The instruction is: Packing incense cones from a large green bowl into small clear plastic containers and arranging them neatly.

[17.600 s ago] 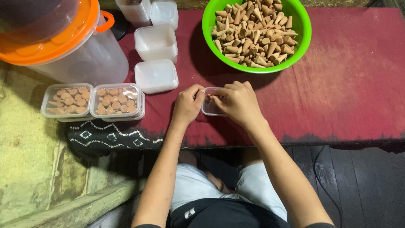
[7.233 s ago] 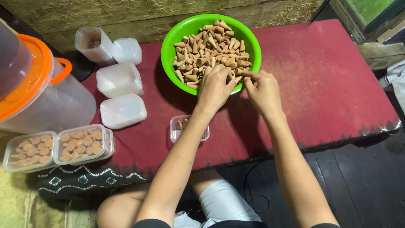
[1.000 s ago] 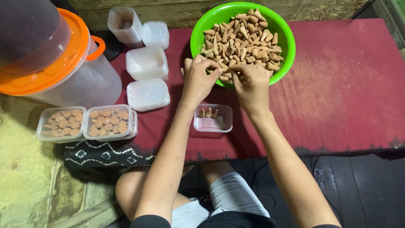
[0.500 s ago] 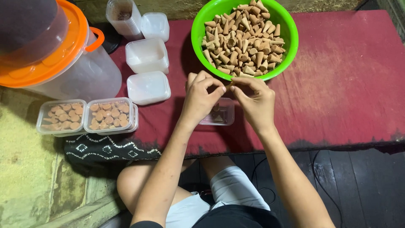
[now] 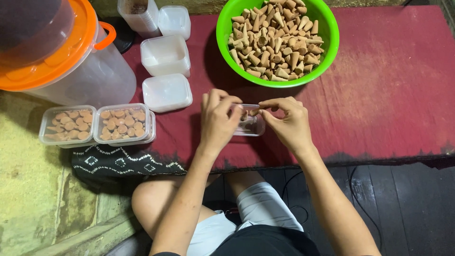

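Now both hands [image 5: 256, 121] place cones [image 5: 244, 115] into small clear box [image 5: 251, 127].

A small clear plastic box [image 5: 250, 125] lies open and upright on the red tabletop [image 5: 388, 95], near its front edge and about midway along it. It is square with rounded corners, and a few brown cone-shaped pieces [image 5: 246, 126] sit inside, covering only part of its floor. One more cone [image 5: 254, 112] is pinched just above its rim.

Both forearms are bare to the frame's lower edge, with no sleeves showing. The left hand [image 5: 219, 124] and right hand [image 5: 290, 127] carry nothing worn. Light grey shorts [image 5: 246, 215] cover the thighs; a black top [image 5: 268, 242] shows at bottom centre.
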